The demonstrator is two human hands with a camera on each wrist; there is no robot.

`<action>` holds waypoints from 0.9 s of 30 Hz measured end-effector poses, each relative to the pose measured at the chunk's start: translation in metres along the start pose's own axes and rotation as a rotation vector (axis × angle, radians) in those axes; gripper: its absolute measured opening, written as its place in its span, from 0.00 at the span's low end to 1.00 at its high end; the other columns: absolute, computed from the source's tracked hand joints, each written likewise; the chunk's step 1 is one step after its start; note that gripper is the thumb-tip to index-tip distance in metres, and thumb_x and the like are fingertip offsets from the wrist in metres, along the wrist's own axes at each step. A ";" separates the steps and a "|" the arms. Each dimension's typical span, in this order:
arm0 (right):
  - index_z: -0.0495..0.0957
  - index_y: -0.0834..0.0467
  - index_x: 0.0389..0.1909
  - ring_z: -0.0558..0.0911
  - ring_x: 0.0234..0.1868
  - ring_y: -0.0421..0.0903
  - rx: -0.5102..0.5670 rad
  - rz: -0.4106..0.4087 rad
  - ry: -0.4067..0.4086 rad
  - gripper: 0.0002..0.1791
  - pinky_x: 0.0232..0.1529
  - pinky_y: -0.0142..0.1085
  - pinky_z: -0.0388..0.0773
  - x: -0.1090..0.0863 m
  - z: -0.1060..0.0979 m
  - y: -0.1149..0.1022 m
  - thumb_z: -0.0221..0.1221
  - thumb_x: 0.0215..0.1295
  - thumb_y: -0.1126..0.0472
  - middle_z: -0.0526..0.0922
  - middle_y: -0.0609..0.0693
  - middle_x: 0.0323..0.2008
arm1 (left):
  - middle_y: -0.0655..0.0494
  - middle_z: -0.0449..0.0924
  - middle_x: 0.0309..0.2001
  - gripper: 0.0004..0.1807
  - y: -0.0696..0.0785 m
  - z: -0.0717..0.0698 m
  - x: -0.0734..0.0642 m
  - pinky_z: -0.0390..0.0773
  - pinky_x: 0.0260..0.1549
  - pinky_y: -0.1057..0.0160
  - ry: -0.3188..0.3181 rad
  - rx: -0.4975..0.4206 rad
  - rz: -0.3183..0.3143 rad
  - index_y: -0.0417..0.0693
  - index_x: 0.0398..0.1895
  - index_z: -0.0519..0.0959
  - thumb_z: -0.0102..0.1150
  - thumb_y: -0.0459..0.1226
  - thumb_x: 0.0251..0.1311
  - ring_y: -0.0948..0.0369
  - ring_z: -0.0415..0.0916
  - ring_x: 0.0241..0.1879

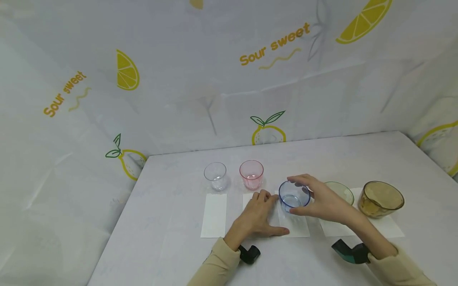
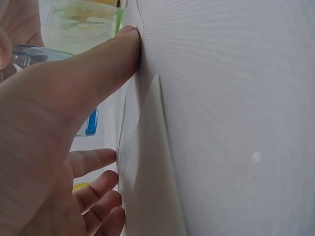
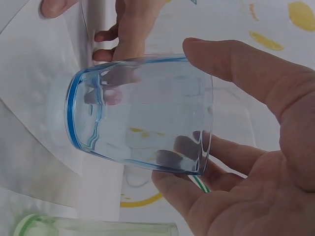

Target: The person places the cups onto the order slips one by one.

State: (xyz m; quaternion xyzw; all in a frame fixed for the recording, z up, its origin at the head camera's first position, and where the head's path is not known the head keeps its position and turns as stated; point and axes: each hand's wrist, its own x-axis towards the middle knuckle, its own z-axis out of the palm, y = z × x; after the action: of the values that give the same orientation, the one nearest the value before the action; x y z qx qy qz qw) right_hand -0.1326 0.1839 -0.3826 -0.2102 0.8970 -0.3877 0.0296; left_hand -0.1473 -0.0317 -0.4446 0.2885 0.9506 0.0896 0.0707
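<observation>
My right hand (image 1: pixel 327 200) holds a clear blue glass (image 1: pixel 294 195) near its rim, thumb on one side and fingers on the other. In the right wrist view the blue glass (image 3: pixel 142 115) shows side-on, its base close over the white paper. My left hand (image 1: pixel 259 214) lies spread just left of the glass, thumb and fingertips down at a white paper strip (image 1: pixel 298 228). In the left wrist view the left thumb (image 2: pixel 106 64) and fingertips touch the sheet, whose edge lifts in a fold (image 2: pixel 150 162).
A clear glass (image 1: pixel 216 178) and a pink glass (image 1: pixel 252 178) stand behind. To the right, a green glass (image 1: pixel 341 192) and a wider amber glass (image 1: pixel 381 202) stand at white paper (image 1: pixel 386 228). Another paper strip (image 1: pixel 214 216) lies at left.
</observation>
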 end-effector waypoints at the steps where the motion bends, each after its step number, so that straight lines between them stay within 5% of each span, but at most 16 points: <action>1: 0.70 0.63 0.69 0.77 0.62 0.68 -0.003 0.003 -0.001 0.45 0.57 0.62 0.78 0.000 0.001 0.000 0.78 0.52 0.52 0.74 0.65 0.65 | 0.55 0.69 0.61 0.52 0.000 0.000 0.000 0.72 0.60 0.66 -0.002 -0.002 -0.002 0.53 0.74 0.67 0.69 0.69 0.49 0.60 0.65 0.58; 27: 0.72 0.64 0.67 0.79 0.60 0.66 -0.047 0.019 -0.016 0.46 0.53 0.60 0.81 -0.001 0.010 0.003 0.78 0.49 0.50 0.77 0.64 0.62 | 0.55 0.68 0.60 0.53 -0.002 0.002 0.002 0.72 0.57 0.67 -0.015 0.008 -0.001 0.53 0.74 0.67 0.68 0.70 0.49 0.61 0.65 0.57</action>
State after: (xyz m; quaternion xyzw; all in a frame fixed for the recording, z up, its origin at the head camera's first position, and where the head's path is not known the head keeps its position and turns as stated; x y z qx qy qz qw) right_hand -0.1309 0.1794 -0.3914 -0.2055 0.9076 -0.3643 0.0354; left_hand -0.1493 -0.0321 -0.4470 0.2888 0.9506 0.0835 0.0767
